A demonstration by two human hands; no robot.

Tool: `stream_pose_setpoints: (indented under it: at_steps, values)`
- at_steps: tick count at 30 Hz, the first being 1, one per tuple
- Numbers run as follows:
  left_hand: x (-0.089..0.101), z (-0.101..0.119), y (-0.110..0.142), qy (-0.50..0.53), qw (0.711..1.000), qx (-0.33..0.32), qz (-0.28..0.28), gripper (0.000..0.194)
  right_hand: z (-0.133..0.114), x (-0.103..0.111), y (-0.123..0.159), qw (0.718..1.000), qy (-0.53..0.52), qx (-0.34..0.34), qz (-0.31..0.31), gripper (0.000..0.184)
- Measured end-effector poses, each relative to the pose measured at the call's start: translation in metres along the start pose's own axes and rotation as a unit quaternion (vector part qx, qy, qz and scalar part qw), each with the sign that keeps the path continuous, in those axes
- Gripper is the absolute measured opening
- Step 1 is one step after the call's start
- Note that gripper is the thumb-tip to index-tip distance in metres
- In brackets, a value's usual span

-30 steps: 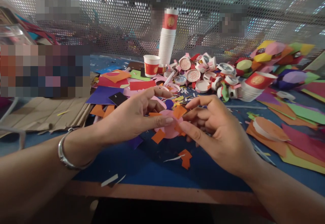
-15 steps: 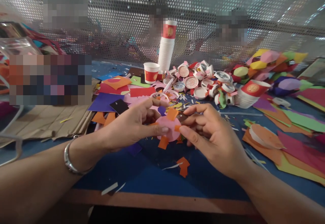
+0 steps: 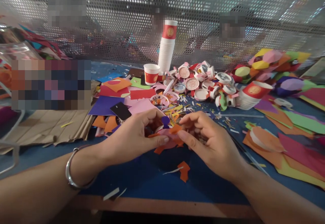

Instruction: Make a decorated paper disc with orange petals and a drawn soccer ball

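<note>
Between my two hands is a pink paper disc point(image 3: 169, 143) with orange paper tabs around its rim, held above the blue table point(image 3: 142, 183). My left hand point(image 3: 142, 132) is closed on its left side, the thumb lying across the pink face. At the right, my right hand point(image 3: 205, 137) pinches an orange tab point(image 3: 175, 129) between thumb and fingers. Behind the disc a small purple round piece point(image 3: 166, 121) shows; the disc's underside is hidden. An orange paper scrap point(image 3: 183, 171) lies on the table just below.
A tall stack of paper cups point(image 3: 166, 51) and a single red-and-white cup point(image 3: 151, 74) stand behind. Many cut cup rings point(image 3: 192, 84) are heaped beyond my hands. Coloured paper sheets point(image 3: 299, 153) lie right, flattened cardboard point(image 3: 50, 125) left, a perforated metal screen point(image 3: 122, 24) at the back.
The pink disc has tipped from facing me to a flatter angle and sits slightly lower. My right fingers have moved onto its upper orange tab. Both hands have shifted slightly down.
</note>
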State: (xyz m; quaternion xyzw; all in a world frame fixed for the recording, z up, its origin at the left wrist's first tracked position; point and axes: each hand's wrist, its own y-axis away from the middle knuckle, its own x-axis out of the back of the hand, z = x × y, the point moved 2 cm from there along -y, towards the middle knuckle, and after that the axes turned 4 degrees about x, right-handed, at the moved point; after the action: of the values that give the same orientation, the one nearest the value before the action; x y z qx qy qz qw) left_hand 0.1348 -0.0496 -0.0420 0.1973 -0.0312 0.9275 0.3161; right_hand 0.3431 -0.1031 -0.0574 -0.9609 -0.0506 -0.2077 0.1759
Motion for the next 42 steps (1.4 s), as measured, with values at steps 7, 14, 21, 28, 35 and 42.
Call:
stream_pose_setpoints:
  at_steps: [7, 14, 21, 28, 35, 42]
  values:
    - [-0.005, 0.002, 0.003, -0.015, 1.0, -0.011, 0.008, 0.026, -0.002, -0.004, 0.001, 1.0, 0.017, 0.015, -0.01, 0.021]
    - [-0.006, 0.003, 0.002, -0.008, 1.0, -0.026, 0.003, 0.027, -0.007, -0.005, 0.0, 0.997, 0.052, 0.062, 0.002, 0.015]
    - [-0.008, 0.008, 0.004, 0.036, 0.999, -0.009, -0.001, 0.029, -0.014, -0.005, 0.001, 0.996, 0.06, 0.063, 0.005, 0.016]
    - [-0.009, 0.006, 0.003, 0.065, 0.998, 0.009, -0.016, 0.036, -0.01, -0.005, 0.001, 0.996, 0.066, 0.068, 0.0, 0.015]
    - [-0.01, 0.004, 0.002, 0.034, 0.999, 0.001, 0.005, 0.029, -0.013, -0.006, 0.002, 0.995, 0.049, 0.081, -0.01, 0.012]
    - [-0.009, 0.005, 0.003, 0.04, 0.999, -0.003, 0.018, 0.026, -0.013, -0.004, 0.003, 0.996, 0.044, 0.08, -0.012, 0.009]
